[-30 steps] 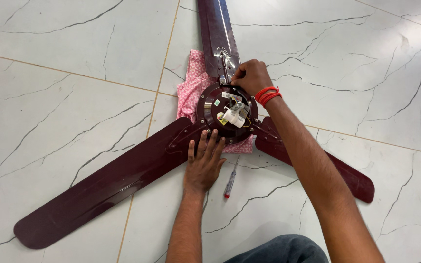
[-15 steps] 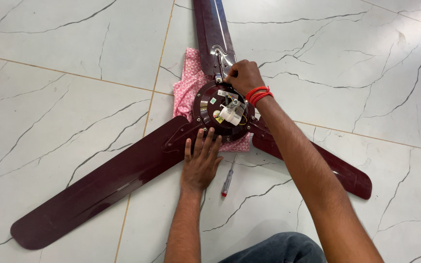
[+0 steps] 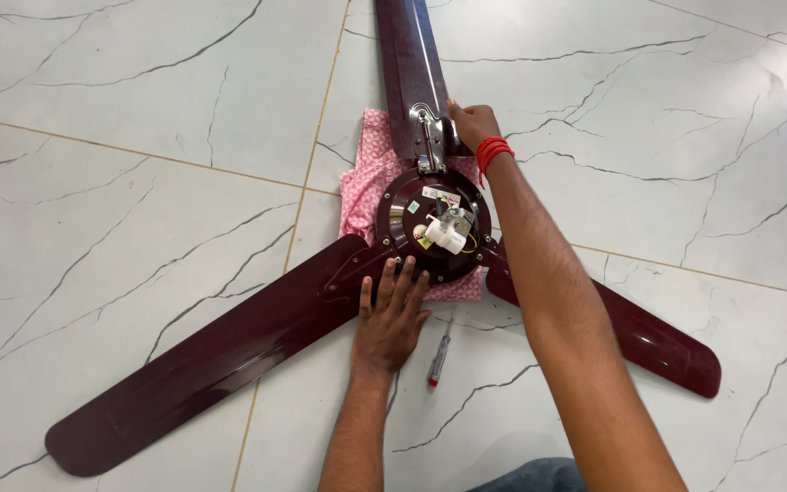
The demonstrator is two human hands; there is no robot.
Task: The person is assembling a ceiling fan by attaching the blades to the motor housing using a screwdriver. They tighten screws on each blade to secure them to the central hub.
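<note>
A maroon three-blade ceiling fan lies on the floor, its round motor hub (image 3: 433,230) facing up with a white capacitor and wires showing. My left hand (image 3: 391,314) rests flat, fingers spread, on the hub's near edge where the lower-left blade (image 3: 211,364) joins. My right hand (image 3: 472,124) grips the edge of the upper blade (image 3: 404,64) beside its metal bracket (image 3: 427,137). A red band is on that wrist. The right blade (image 3: 658,342) runs partly under my forearm.
A pink patterned cloth (image 3: 364,182) lies under the hub. A small screwdriver (image 3: 438,357) with a red tip lies on the white marble floor tiles (image 3: 120,182) just right of my left hand. My blue-clad knee shows at the bottom edge.
My right hand has moved from the hub's top up onto the upper blade's edge next to the bracket. My left hand stays pressed on the hub's edge.
</note>
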